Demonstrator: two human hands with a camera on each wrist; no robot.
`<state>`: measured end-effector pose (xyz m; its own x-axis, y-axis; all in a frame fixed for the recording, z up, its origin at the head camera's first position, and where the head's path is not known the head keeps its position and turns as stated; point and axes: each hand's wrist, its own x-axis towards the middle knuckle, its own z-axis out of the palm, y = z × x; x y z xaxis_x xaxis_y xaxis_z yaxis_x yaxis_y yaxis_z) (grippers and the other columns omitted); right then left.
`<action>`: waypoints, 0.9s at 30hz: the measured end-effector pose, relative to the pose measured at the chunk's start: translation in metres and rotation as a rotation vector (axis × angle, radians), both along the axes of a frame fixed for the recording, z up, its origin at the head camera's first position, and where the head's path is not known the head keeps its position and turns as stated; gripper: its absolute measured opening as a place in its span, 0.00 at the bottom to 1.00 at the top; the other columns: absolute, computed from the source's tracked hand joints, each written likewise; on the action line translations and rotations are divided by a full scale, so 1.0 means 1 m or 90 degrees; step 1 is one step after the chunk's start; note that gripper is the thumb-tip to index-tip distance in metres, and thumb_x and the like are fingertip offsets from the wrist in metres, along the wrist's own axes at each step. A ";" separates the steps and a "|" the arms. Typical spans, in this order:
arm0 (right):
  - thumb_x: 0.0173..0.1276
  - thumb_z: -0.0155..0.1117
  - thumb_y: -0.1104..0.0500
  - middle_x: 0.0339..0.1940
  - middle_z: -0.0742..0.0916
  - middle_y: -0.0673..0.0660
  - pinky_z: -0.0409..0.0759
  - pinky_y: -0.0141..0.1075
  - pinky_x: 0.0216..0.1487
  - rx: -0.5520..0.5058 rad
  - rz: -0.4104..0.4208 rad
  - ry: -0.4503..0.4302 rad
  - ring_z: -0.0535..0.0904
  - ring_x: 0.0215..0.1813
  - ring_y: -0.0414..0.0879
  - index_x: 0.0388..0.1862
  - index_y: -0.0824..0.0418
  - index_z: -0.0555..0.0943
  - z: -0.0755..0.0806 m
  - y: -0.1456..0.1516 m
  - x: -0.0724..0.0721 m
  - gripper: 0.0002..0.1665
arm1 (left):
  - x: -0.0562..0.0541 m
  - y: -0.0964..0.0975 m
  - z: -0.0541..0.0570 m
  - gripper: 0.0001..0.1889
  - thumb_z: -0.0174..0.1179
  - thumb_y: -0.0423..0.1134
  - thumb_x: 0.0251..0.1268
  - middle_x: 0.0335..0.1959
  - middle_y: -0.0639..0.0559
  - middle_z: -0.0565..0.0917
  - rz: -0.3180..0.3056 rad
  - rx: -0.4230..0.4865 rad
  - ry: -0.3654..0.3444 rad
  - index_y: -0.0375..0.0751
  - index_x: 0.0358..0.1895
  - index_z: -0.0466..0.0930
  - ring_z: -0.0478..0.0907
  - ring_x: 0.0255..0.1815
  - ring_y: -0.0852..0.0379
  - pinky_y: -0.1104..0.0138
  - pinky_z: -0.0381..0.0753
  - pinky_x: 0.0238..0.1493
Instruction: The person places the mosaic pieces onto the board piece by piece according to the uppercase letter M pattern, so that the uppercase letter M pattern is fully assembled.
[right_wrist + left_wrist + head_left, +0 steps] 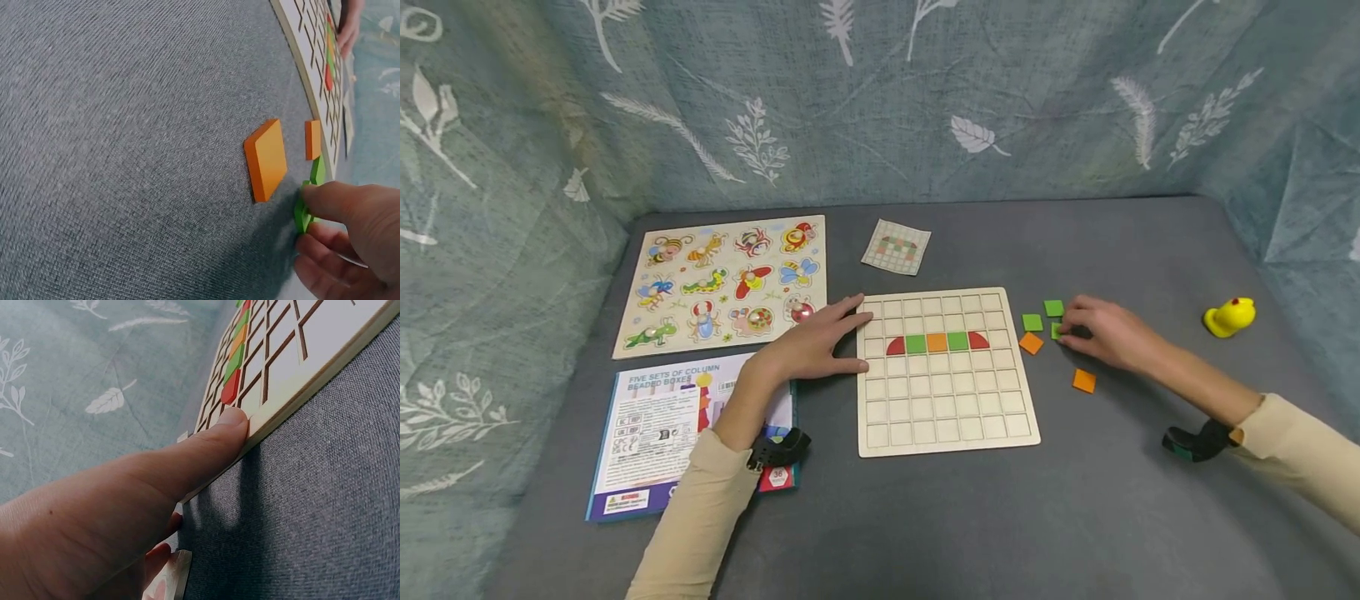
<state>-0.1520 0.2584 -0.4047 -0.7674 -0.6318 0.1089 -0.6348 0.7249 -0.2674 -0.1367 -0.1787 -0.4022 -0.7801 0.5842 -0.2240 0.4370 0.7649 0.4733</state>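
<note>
A wooden grid board [951,408] lies flat, with one row holding a red curved piece at each end and green and orange squares between. My left hand [808,342] rests at the board's left edge, fingers extended; in the left wrist view its thumb [232,420] touches the rim. To the right of the board, my right hand [1108,333] pinches a green square tile [302,209] between thumb and fingers, close to the table. Beside it lie a green tile [1053,308], another green tile [1032,322], an orange tile [1031,342] and a second orange tile [1083,381].
A small pattern card [896,247] lies behind the board. At the left are an insect puzzle board [722,283] and a printed box [655,433], partly under the left forearm. A yellow toy duck [1228,317] stands at the far right. Patterned cloth [887,108] hangs behind the table.
</note>
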 end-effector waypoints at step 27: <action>0.54 0.75 0.64 0.39 0.84 0.53 0.77 0.32 0.29 -0.110 0.075 0.037 0.82 0.34 0.43 0.42 0.59 0.85 0.025 -0.046 0.011 0.15 | 0.000 0.001 -0.001 0.41 0.64 0.54 0.62 0.80 0.43 0.49 0.003 0.005 -0.008 0.44 0.75 0.58 0.48 0.80 0.42 0.46 0.57 0.75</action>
